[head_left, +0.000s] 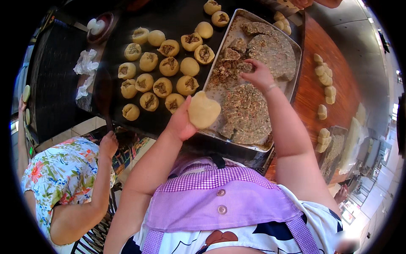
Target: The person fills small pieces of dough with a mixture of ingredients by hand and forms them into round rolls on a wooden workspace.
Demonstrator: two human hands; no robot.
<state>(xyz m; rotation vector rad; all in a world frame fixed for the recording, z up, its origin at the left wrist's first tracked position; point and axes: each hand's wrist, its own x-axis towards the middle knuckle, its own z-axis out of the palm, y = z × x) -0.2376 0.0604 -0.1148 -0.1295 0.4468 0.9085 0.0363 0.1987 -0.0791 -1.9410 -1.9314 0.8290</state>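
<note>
The left hand [182, 122] sits at the centre of the frame, forearm rising from the lower edge, palm turned up and fingers cupped under a flattened dough round [204, 110] that rests on them. The right hand [258, 74], just above and to the right, reaches over the metal tray [296, 51] with its wrist bent down, fingertips pinched together in the minced filling [245, 110]. Filled dough pieces [163, 86] lie in rows on the dark surface [177, 21] at upper left. At lower left, another person in a floral top [59, 178] rests a hand [109, 144] at that surface's edge.
</note>
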